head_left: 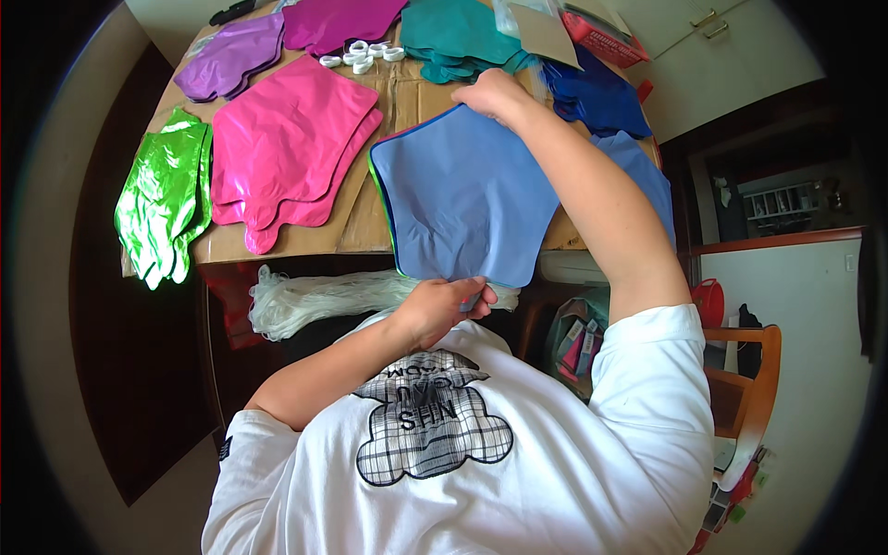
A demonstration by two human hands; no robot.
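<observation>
A flat stack of star-shaped foil balloons (pixel 462 190), light blue on top with green and dark blue edges showing at its left side, hangs over the table's near edge. My left hand (pixel 444 310) is closed in a pinch on its near end, close to my shirt. At the stack's far corner, my right hand (pixel 495 97) grips the edge with curled fingers. To the left lie pink foil balloons (pixel 287 139) and shiny green foil balloons (pixel 165 190). Teal foil balloons (pixel 453 37) are just beyond my right hand.
On the cardboard-covered table (pixel 356 208) are purple balloons (pixel 231 57), magenta balloons (pixel 338 20), dark blue balloons (pixel 601 97) and several white ribbon rolls (pixel 363 57). A red basket (pixel 606 39) stands far right. Below hangs a pale string bundle (pixel 324 303); a wooden chair (pixel 763 370) is at right.
</observation>
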